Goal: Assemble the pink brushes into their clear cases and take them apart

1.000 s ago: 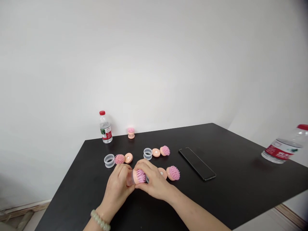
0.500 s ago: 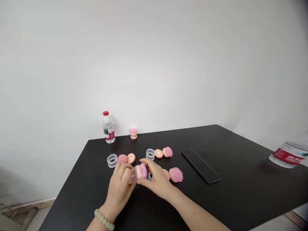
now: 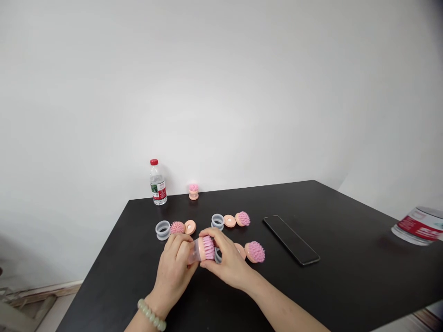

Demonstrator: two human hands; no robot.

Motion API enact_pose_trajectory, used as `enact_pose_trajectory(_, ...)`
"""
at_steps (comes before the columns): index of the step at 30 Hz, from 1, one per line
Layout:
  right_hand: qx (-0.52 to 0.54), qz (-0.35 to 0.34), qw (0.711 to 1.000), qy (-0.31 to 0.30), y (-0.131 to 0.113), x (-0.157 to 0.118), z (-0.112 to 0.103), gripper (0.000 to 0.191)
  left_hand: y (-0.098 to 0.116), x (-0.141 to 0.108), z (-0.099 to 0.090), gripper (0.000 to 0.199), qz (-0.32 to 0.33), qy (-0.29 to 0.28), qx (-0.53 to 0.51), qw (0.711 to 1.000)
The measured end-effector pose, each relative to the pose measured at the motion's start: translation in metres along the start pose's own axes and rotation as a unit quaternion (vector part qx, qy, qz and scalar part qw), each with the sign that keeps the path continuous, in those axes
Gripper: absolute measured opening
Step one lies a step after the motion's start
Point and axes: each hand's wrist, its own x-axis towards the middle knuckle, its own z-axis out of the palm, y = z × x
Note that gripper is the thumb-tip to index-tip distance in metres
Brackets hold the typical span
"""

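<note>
Between my hands is a small scrub brush [image 3: 203,249] with pink bristles, a peach collar and a translucent body, tilted so its bristles point right. My left hand [image 3: 176,260] wraps the translucent end, and its fingers hide part of that end. My right hand [image 3: 226,258] grips the bristle end between thumb and fingers. Just beyond lie a pink bristle head [image 3: 177,227], a clear ring [image 3: 162,230] and a peach disc [image 3: 190,227]. Behind my right hand another bristle head [image 3: 255,252] lies beside a partly covered peach disc [image 3: 240,250] and clear ring [image 3: 218,255].
Farther back are a clear ring [image 3: 218,222], a peach disc [image 3: 229,221] and a bristle head [image 3: 242,218]. A whole brush [image 3: 194,192] and a water bottle [image 3: 158,184] stand by the wall. A phone [image 3: 291,240] and a second bottle [image 3: 420,225] are on the right.
The view has shifted slightly. My hands keep hold of the brush, and a bit more of its collar and translucent body shows between them.
</note>
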Motion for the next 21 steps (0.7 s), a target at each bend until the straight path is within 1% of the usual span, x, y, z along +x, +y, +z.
enact_pose_trajectory(2,0.002,-0.005,1.0,-0.01,-0.003,0.0,-0.001,0.07,0.0,-0.001,0.0,0.025,-0.002,-0.007,-0.002,1.0)
enact_pose_trajectory(3,0.0,0.001,1.0,-0.012,-0.003,0.0,-0.002,0.073,0.0,-0.001,0.0,0.025,-0.001,-0.011,-0.003,1.0)
enact_pose_trajectory(4,-0.007,0.008,1.0,-0.013,-0.003,0.0,-0.002,0.07,-0.001,-0.001,0.0,0.023,0.0,-0.016,-0.006,1.0)
enact_pose_trajectory(7,-0.044,0.018,0.999,-0.007,0.0,0.0,-0.001,0.05,-0.001,-0.001,-0.001,0.017,0.003,-0.025,-0.018,1.0)
enact_pose_trajectory(9,-0.061,0.01,0.998,0.0,0.002,0.0,0.0,0.046,-0.001,-0.001,-0.002,0.016,-0.01,-0.041,-0.037,0.998)
enact_pose_trajectory(12,-0.065,-0.015,0.998,0.002,0.001,-0.001,0.001,0.047,0.0,0.004,-0.007,0.015,-0.072,-0.102,-0.095,0.988)
enact_pose_trajectory(14,-0.06,-0.026,0.998,-0.001,-0.002,-0.001,0.0,0.046,0.001,0.009,-0.013,0.015,-0.137,-0.157,-0.138,0.968)
enact_pose_trajectory(16,-0.049,-0.024,0.998,-0.005,-0.006,-0.001,-0.001,0.047,0.001,0.015,-0.021,0.018,-0.204,-0.208,-0.196,0.936)
enact_pose_trajectory(17,-0.041,-0.023,0.999,-0.008,-0.008,-0.001,-0.003,0.048,-0.001,0.018,-0.025,0.021,-0.236,-0.233,-0.236,0.913)
enact_pose_trajectory(18,-0.03,-0.024,0.999,-0.014,-0.009,-0.001,-0.004,0.049,-0.003,0.019,-0.029,0.024,-0.264,-0.258,-0.286,0.884)
enact_pose_trajectory(19,-0.018,-0.033,0.999,-0.025,-0.01,-0.001,-0.005,0.05,-0.006,0.02,-0.033,0.026,-0.289,-0.288,-0.342,0.846)
enact_pose_trajectory(21,0.012,-0.075,0.995,-0.06,-0.011,-0.001,-0.006,0.051,-0.014,0.019,-0.039,0.03,-0.322,-0.345,-0.447,0.759)
